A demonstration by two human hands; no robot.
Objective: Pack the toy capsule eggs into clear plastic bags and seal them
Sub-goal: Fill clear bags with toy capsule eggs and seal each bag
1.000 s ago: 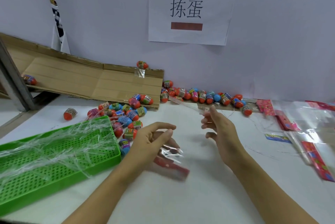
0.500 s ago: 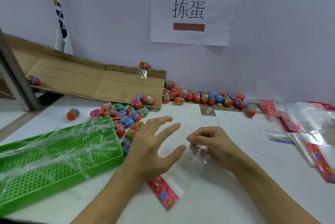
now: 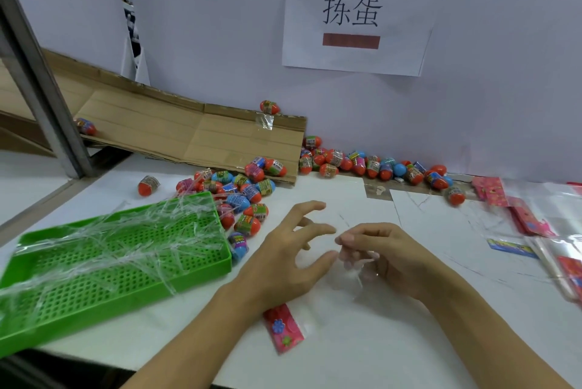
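A clear plastic bag with a red flowered header lies on the white table in front of me. My right hand pinches the bag's open end between thumb and fingers. My left hand hovers over the bag with fingers spread and relaxed, its thumb close to the right fingertips. Toy capsule eggs, red, blue and green, lie in a pile behind the left hand. More eggs line the foot of the wall.
A green perforated tray draped with clear film sits at the left. A flattened cardboard ramp slopes down behind it. A stack of spare clear bags with red headers lies at the right. A paper sign hangs on the wall.
The right hand came down from mid-air to the bag and pinched its open end. The left hand let go of the bag, spread its fingers and stayed over it.
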